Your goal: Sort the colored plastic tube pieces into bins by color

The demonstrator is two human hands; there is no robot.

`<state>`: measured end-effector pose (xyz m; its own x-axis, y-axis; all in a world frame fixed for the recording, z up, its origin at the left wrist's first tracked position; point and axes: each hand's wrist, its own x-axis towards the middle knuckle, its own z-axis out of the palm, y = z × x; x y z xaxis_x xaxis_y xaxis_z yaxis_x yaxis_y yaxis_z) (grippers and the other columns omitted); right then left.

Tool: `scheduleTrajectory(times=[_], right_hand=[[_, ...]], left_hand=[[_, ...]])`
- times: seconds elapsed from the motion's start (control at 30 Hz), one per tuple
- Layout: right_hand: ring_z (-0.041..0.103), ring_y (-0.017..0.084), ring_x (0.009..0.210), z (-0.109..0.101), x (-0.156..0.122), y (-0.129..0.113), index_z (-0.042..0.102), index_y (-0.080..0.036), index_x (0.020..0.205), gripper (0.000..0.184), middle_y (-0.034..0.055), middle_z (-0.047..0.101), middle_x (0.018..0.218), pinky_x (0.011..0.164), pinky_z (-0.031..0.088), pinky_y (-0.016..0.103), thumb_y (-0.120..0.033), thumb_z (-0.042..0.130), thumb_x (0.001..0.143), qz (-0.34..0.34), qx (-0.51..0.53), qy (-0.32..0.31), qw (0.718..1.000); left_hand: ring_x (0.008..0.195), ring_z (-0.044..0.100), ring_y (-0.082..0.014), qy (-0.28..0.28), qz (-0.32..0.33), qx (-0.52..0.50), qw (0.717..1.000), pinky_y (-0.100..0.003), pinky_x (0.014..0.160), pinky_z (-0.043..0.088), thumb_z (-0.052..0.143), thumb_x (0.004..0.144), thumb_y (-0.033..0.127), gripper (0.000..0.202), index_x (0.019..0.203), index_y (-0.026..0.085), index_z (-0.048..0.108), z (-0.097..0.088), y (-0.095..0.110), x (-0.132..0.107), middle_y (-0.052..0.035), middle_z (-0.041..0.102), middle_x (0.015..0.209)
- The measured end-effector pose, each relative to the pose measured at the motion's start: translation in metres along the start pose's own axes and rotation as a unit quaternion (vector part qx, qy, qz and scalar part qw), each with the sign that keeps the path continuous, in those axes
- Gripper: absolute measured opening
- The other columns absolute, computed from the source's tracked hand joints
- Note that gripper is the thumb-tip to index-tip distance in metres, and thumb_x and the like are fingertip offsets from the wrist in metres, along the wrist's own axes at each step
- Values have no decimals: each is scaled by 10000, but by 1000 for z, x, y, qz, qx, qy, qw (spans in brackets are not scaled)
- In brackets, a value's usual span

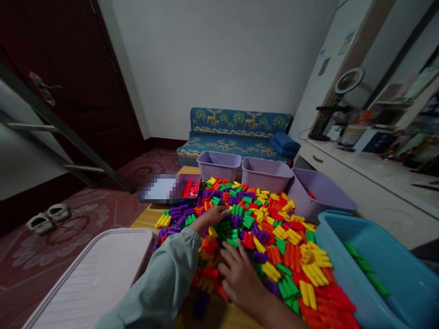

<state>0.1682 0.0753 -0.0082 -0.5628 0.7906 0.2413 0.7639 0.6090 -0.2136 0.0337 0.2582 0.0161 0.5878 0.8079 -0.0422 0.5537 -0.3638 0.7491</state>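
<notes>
Plastic blocks [274, 228], bullet-shaped and in red, yellow, green, orange and purple, lie heaped across the wooden table [147, 218] from near to far. Both hands are on the heap.

Left hand [213, 215], at the end of a pale green sleeve [168, 278], reaches to the far left part of the pile. It is palm down with the fingers stretched out over green and purple pieces. Whether it pinches one underneath, I cannot tell.

Right hand [241, 275] lies nearer, palm down, fingers spread flat on orange and red pieces. I see nothing gripped.

Handling, my read: small hollow-looking hard plastic, so light and stiff, not fragile. The surface is smooth and glossy, so pieces likely slide and roll off each other when nudged. Best hold looks like a thumb-and-finger pinch across the barrel of one piece, or a loose scoop for several.

Around the hands:
- Blue tub [394, 260], near right, touching the pile's edge, with a few green blocks [363, 267] inside.
- Three lavender bins along the far edge: left [219, 165], middle [265, 175], right [320, 194]. The right one is tilted toward the pile.
- Small purple box [187, 180], far left, holding red pieces [190, 188].
- Pale ribbed lid [92, 278], near left, beside the sleeve.

Further off are a blue deer-print sofa [236, 132] at the far wall and slippers [48, 218] on the floor at left.
</notes>
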Motion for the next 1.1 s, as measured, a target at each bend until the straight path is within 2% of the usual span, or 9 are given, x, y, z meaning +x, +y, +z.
scheduleTrajectory(times=[0.13,0.3,0.37,0.5,0.63,0.8,0.93,1.03,1.1], right_hand=[[302,250,1350,-14,15,33,635,-253,1007,249,41,485,1368,1140,102,541,-130,516,826,114,-44,76,990],[412,247,1255,-29,28,63,653,-241,884,130,55,511,1318,1088,272,458,-199,544,828,219,-53,142,964],[440,252,1220,-32,33,72,653,-231,893,125,76,538,1272,1050,324,423,-225,550,824,257,-56,157,952],[451,273,1205,-34,47,81,657,-223,974,217,104,563,1226,1026,332,426,-193,535,797,308,-71,150,937],[411,277,1255,-22,62,80,612,-237,1140,403,96,516,1316,1083,230,484,-146,513,761,320,-76,156,931],[420,296,1257,-3,67,79,600,-257,1166,449,91,513,1340,1095,137,572,-153,524,736,305,-80,183,931],[470,283,1223,-2,64,81,629,-265,1109,379,78,563,1292,1092,177,563,-169,511,763,296,-59,209,930],[498,267,1202,-7,63,81,634,-254,1101,350,69,587,1268,1095,205,540,-181,486,793,307,-30,213,927],[504,264,1198,-10,63,80,647,-250,1071,335,65,594,1258,1096,215,530,-169,479,793,311,-20,214,926]], left_hand=[[925,607,-189,70,-13,13,997,-271,825,458,421,890,368,380,1072,137,660,3,8,-7,-72,690,1029],[1079,567,-250,167,-92,183,964,-325,923,416,600,794,281,373,1158,209,638,8,31,-34,-110,641,1146],[1098,557,-256,154,-109,225,956,-329,926,413,622,777,266,403,1177,219,625,10,39,-43,-111,638,1136],[1112,542,-254,121,-77,230,963,-319,917,417,644,764,317,533,1278,219,543,17,43,-42,-110,620,1150],[1107,534,-270,127,-70,232,962,-335,908,427,650,740,339,637,1341,232,469,29,43,-27,-113,606,1156],[1052,577,-256,139,-92,242,956,-323,844,461,561,733,181,598,1317,276,477,39,42,-20,-99,605,1122],[1005,608,-242,202,-88,155,963,-334,843,476,537,706,119,563,1251,255,532,41,34,-16,-89,611,1127],[925,624,-208,259,-103,-35,960,-297,775,503,561,679,106,512,1184,187,557,37,26,-7,-75,646,1057],[800,636,-171,252,-135,-196,938,-261,647,510,553,712,136,485,1195,170,523,35,22,2,-62,659,980]])
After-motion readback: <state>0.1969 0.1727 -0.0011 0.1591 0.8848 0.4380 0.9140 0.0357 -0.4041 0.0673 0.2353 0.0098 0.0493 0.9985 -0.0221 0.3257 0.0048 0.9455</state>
